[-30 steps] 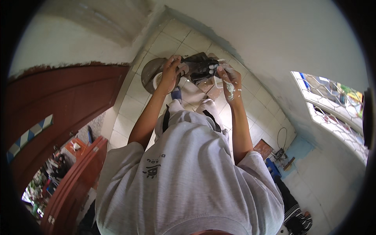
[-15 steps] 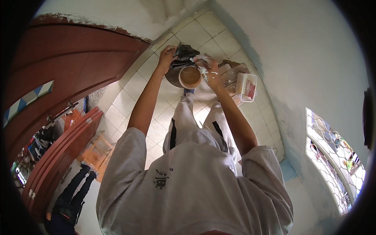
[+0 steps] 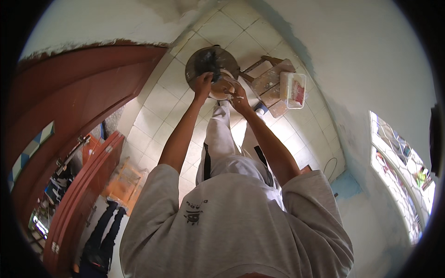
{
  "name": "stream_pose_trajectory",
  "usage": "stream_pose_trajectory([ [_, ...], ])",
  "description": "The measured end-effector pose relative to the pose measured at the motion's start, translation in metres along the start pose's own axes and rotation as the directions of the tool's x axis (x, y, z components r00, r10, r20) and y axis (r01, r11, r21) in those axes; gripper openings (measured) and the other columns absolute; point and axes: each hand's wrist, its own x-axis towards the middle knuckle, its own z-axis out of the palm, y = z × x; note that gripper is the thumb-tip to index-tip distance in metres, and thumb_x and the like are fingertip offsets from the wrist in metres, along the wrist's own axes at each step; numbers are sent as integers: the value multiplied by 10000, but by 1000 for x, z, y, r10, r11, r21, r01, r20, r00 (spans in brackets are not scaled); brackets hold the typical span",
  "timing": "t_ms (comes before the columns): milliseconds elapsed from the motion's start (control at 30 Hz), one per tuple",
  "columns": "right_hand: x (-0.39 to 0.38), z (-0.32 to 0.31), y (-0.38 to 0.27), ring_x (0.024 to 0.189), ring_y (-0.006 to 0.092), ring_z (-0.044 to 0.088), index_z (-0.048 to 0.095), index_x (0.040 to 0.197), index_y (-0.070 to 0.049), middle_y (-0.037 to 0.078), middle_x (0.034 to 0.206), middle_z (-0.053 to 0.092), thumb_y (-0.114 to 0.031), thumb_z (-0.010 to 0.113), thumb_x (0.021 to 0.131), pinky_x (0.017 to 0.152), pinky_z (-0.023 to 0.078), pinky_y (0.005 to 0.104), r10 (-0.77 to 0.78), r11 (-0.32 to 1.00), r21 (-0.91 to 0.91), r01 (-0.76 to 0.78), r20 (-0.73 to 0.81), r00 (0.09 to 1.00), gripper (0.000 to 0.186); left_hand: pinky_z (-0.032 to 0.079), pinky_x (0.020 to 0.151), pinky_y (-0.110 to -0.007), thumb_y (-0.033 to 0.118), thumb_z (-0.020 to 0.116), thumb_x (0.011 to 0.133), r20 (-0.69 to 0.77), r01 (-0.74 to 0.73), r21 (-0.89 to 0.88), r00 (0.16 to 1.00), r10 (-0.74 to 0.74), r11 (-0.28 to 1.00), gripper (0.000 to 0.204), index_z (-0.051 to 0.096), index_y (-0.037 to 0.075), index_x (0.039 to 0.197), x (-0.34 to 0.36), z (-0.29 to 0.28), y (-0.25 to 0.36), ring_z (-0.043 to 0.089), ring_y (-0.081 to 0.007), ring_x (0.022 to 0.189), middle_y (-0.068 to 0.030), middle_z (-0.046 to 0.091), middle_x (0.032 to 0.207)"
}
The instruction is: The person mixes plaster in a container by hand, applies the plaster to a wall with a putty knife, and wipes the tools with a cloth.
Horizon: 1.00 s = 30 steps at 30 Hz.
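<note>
A round pale bucket (image 3: 217, 96) with a brownish inside stands in front of me, at the near edge of a dark round stool top (image 3: 191, 69). My left hand (image 3: 203, 85) is at the bucket's left rim, its fingers closed on the near end of a crumpled black plastic bag (image 3: 208, 62). The bag stretches away from the hand over the stool top. My right hand (image 3: 239, 97), smeared with white paste, is at the bucket's right rim with its fingers bent inward over the opening. What those fingers grip, if anything, is hidden.
A spattered wooden bench (image 3: 269, 85) stands to the right, bearing a clear plastic tub (image 3: 293, 98) with something red in it. Reddish doors (image 3: 97, 78) line the left. A person's dark-clad legs (image 3: 104, 227) show at the lower left. A grilled window (image 3: 398, 171) is at right.
Both hands have come down and closer to me, to the bucket's sides. The black bag, earlier stretched between both hands, now trails from my left hand, uncovering more of the stool top.
</note>
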Motion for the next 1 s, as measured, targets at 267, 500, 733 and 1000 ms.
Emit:
stream_pose_trajectory([
  [267, -141, -149, 118, 1170, 494, 527, 565, 1256, 18, 303, 1216, 585, -86, 642, 866, 989, 430, 521, 368, 828, -203, -522, -505, 781, 411, 357, 1039, -556, 328, 613, 957, 63, -449, 601, 851, 521, 662, 380, 639, 84, 1247, -45, 91, 73, 423, -401, 1293, -177, 496, 1367],
  [500, -170, -263, 152, 1177, 463, 522, 531, 1306, 32, 259, 1233, 590, -176, 680, 905, 1019, 425, 498, 298, 667, -373, -645, -660, 689, 476, 330, 1080, -616, 338, 620, 956, 300, -530, 686, 830, 470, 498, 394, 621, 83, 1256, -79, 221, 79, 362, -445, 1371, -204, 423, 1432],
  [733, -153, -300, 194, 1068, 469, 618, 534, 1327, -25, 291, 1248, 601, -185, 594, 932, 897, 510, 528, 602, 717, -224, -660, -277, 749, 430, 507, 887, -369, 388, 605, 983, 359, 261, 78, 893, -272, 962, 530, 484, 48, 1370, -83, 360, 81, 572, -257, 1143, -144, 578, 1285],
  [1000, -153, -327, 200, 833, 474, 660, 577, 1109, 2, 275, 1009, 665, -120, 542, 874, 703, 538, 549, 427, 786, -370, -495, -254, 868, 267, 533, 787, -362, 406, 608, 977, 248, 363, -88, 910, -332, 928, 562, 391, 137, 1420, -99, 404, 91, 590, -220, 1086, -94, 563, 1290],
])
